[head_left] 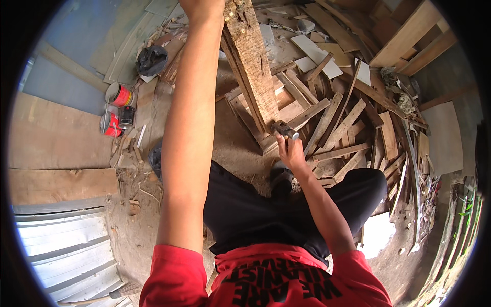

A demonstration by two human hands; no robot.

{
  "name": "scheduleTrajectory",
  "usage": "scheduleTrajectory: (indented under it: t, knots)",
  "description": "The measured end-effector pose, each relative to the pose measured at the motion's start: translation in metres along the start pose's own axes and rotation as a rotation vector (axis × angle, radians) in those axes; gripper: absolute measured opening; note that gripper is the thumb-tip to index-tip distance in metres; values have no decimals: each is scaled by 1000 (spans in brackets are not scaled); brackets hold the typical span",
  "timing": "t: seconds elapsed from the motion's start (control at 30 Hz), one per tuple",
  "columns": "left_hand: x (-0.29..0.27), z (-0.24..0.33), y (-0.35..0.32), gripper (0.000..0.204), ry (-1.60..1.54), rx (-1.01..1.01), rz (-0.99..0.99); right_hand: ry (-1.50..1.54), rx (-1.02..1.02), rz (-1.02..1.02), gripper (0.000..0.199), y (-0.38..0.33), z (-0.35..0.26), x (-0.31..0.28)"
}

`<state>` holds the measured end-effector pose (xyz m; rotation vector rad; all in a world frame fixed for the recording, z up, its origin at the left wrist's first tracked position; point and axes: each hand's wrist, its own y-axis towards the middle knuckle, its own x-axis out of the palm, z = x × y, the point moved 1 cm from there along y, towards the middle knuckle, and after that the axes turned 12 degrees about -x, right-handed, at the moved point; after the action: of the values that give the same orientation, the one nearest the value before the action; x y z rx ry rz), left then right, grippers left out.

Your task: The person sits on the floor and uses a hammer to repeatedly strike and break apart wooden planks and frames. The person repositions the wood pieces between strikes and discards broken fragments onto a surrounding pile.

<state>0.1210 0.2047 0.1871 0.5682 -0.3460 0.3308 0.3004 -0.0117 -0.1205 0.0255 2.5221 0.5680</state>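
Observation:
A rough, weathered wooden beam (250, 61) stands raised and tilted, its lower end near a wooden frame (245, 120) on the ground. At the top edge of the picture, my left hand (203, 7) is against the beam's upper part and appears to grip it. Its fingers are cut off by the edge. My right hand (291, 152) is closed round a hammer (284, 130), close below the dark metal head. The hammer head is right beside the beam's lower end; whether the two touch, I cannot tell. Most of the hammer's handle is hidden by my hand.
A heap of loose wood strips (348, 123) lies at the right. Paint cans (118, 95) stand at the left, near a black plastic bag (152, 60). Plywood (61, 128) lines the left wall, with corrugated metal (71, 256) below it. My shoe (280, 179) is close under the hammer.

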Motion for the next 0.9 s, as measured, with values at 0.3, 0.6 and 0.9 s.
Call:
scheduleTrajectory:
  t: [0.3,0.6,0.9]
  knots:
    - [-4,2,-3,68,60,-1,-5,169,137,88,39,5,5,3]
    - [-17,-1,7,74,65,-29,31,81,36,4,25,-3,13,12]
    - [-11,-1,5,76,65,20,-17,99,47,226,16,-9,-1,29]
